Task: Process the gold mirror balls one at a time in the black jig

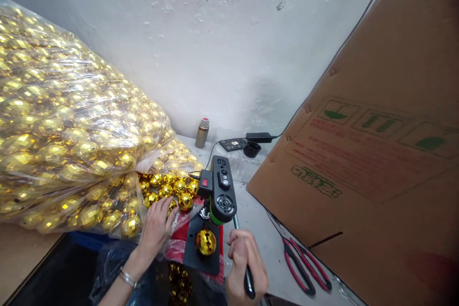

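My left hand [158, 224] reaches over the mouth of a clear plastic bag [82, 119] of shiny gold balls, its fingers bent around a gold ball [172, 206]. My right hand [246, 265] is wrapped round a black-ended metal lever [248, 281] beside a small black machine [223, 191] with a red switch. Under the machine's head, a single gold ball [205, 242] sits on the dark base plate [202, 265]. Red plastic [179, 232] lies beneath the plate.
Red-handled scissors [304, 265] lie at the right, beside a large cardboard box [366, 143]. Behind the machine are a small bottle [202, 133], a black cup [252, 149] and a power adapter [258, 137] with its cable. More gold balls [180, 284] show below the plate.
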A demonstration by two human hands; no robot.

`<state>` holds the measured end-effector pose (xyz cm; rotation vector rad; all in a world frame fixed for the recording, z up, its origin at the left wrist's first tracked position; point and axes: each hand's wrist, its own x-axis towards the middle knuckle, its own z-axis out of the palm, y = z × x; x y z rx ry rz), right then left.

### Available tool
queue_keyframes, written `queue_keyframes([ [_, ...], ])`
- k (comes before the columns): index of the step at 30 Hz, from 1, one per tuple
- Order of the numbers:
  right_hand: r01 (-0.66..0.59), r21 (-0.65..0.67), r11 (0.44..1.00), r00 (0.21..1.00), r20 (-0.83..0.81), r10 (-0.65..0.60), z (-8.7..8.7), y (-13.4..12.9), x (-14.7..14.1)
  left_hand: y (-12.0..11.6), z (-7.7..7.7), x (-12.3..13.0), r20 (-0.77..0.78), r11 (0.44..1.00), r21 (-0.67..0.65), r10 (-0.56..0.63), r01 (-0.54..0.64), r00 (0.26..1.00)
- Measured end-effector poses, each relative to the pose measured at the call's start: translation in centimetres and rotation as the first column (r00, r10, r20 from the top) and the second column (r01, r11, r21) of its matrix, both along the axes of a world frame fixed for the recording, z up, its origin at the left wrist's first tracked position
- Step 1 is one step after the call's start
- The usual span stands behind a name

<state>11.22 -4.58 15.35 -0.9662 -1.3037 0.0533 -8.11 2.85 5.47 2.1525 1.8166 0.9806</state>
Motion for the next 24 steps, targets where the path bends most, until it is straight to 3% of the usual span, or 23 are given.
queue_keyframes([
  [3, -0.009, -0.001, 1.000, 1.000, 0.011, 0.009, -0.3, -0.1, 0.1, 2.2, 1.3, 0.1, -0.142, 0.978, -0.190, 0.063, -0.090, 0.988],
  [5, -0.022, -0.023, 0.999, 0.999, 0.026, 0.022, -0.5, -0.1, 0.3, 2.6, 1.5, 0.3, -0.145, 0.959, -0.272, 0.044, -0.083, 0.988],
  [8, -0.034, -0.043, 0.999, 0.998, 0.047, 0.036, -0.7, -0.2, 0.6, 2.1, 1.3, 0.3, 0.038, 0.965, -0.261, -0.024, 0.033, 0.999],
  [10, -0.035, -0.033, 0.999, 0.997, 0.061, 0.037, -0.8, -0.3, 0.6, 1.5, 1.4, 0.2, 0.252, 0.970, -0.240, 0.022, 0.040, 0.968],
  [12, -0.032, -0.022, 0.999, 0.997, 0.066, 0.034, -0.8, -0.3, 0.6, 0.9, 1.6, 0.2, 0.479, 0.971, -0.239, 0.117, 0.001, 0.870],
  [14, -0.033, -0.019, 0.999, 0.997, 0.065, 0.034, -0.7, -0.3, 0.5, 0.2, 1.7, 0.6, 0.672, 0.962, -0.272, 0.179, 0.015, 0.718],
  [18, -0.032, -0.024, 0.999, 0.996, 0.078, 0.034, -0.2, -0.4, 0.4, -1.4, 1.2, 2.5, 0.873, 0.908, -0.367, 0.261, 0.202, 0.412],
  [20, -0.026, -0.016, 1.000, 0.995, 0.094, 0.028, 0.0, -0.4, 0.4, -2.1, 0.8, 3.5, 0.884, 0.905, -0.377, 0.288, 0.197, 0.367],
  [24, -0.011, -0.018, 1.000, 0.994, 0.111, 0.013, 0.3, -0.4, 0.4, -3.3, 0.3, 4.8, 0.866, 0.876, -0.432, 0.338, 0.213, 0.368],
])
